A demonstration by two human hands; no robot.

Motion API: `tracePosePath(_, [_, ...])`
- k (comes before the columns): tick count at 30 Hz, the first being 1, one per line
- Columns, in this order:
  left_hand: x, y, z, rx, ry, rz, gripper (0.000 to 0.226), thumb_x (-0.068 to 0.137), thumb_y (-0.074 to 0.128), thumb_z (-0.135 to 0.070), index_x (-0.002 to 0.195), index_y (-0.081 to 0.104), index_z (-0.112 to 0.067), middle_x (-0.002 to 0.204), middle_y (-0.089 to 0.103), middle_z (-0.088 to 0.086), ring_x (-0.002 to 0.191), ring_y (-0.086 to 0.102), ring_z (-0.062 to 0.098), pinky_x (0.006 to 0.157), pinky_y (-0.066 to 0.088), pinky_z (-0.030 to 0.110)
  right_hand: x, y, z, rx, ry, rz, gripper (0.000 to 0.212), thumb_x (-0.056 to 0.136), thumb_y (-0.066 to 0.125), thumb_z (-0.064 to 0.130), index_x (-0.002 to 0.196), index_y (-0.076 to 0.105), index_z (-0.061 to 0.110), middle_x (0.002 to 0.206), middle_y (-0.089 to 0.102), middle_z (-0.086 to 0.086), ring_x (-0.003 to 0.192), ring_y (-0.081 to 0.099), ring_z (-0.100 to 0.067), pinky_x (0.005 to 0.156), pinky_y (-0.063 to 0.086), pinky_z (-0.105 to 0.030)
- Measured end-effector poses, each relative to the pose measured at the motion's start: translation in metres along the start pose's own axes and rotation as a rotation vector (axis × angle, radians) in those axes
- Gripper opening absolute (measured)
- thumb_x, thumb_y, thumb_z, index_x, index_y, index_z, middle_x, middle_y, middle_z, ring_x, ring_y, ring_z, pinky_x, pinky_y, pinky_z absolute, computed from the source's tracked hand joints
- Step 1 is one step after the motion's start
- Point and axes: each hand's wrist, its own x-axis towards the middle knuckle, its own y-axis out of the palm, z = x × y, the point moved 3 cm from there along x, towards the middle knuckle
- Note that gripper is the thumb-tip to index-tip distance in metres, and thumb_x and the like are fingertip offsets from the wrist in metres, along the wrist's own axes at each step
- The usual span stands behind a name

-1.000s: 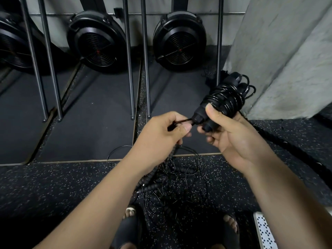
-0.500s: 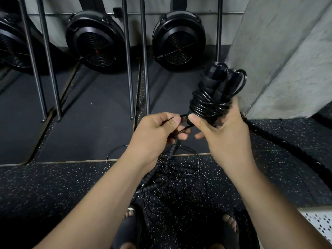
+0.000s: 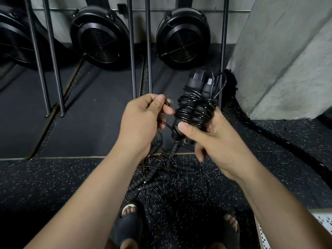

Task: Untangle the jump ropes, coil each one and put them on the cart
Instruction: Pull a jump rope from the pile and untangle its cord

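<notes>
Left hand pose: the left hand (image 3: 142,121) rises from the lower left on a bare forearm. Its back faces the camera and its thumb side turns towards the other hand.
Right hand pose: the right hand (image 3: 215,141) comes in from the lower right with the wrist bent and the palm turned inward, level with the left hand and just beside it.
Left of the fingers: metal poles (image 3: 53,69) stand on dark mats beyond the left knuckles.
Beyond the fingers: round black fans (image 3: 100,38) lean by the wall.
Below the fingers: a tangled pile of jump ropes (image 3: 170,178) lies on the speckled floor (image 3: 45,177) between two sandalled feet (image 3: 127,221). Beaded lengths rise from it towards the hands.
Right of the fingers: a concrete pillar (image 3: 287,60) stands near, with a thick black rope (image 3: 278,141) on the floor past its base. A white perforated corner (image 3: 323,223) shows at the lower right edge.
Left fingers: they are curled. The thumb and forefinger pinch a thin black cord (image 3: 168,102) just left of the bundle.
Right fingers: they are wrapped round a coiled jump rope (image 3: 195,108). The thumb presses across its lower wraps and the other fingers curl behind. The two handles stand up above the fingertips, bound side by side by the cord.
</notes>
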Motion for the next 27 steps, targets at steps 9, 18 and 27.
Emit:
tracePosePath(9, [-0.001,0.003,0.006,0.034,0.138,-0.136,0.028,0.110,0.060,-0.024,0.087,0.070,-0.010,0.075,0.069,0.003,0.059,0.054,0.025,0.058,0.047,0.037,-0.013,0.002,0.009,0.097,0.107,0.268,0.054,0.096,0.075,0.021,0.145,0.052,0.027,0.103,0.072,0.002,0.077,0.067,-0.020,0.039,0.040,-0.023])
tracePosePath(18, [0.006,0.000,0.007,0.001,-0.135,-0.125,0.022,0.105,0.068,-0.023,0.086,0.069,-0.014,0.065,0.065,-0.005,0.043,0.048,0.007,0.041,0.034,0.020,-0.006,-0.001,-0.013,-0.136,0.157,0.101,0.039,0.100,0.077,0.028,0.131,0.053,0.028,0.099,0.077,-0.007,0.068,0.071,-0.029,0.057,0.057,-0.042])
tracePosePath(27, [0.001,-0.011,-0.009,-0.022,-0.005,0.241,0.034,0.102,0.070,-0.030,0.133,0.064,-0.020,0.122,0.079,0.005,0.110,0.071,0.019,0.092,0.047,0.038,-0.006,-0.008,-0.004,0.163,0.269,0.120,0.030,0.102,0.069,0.028,0.118,0.067,0.003,0.091,0.073,-0.018,0.070,0.069,-0.028,0.053,0.049,-0.028])
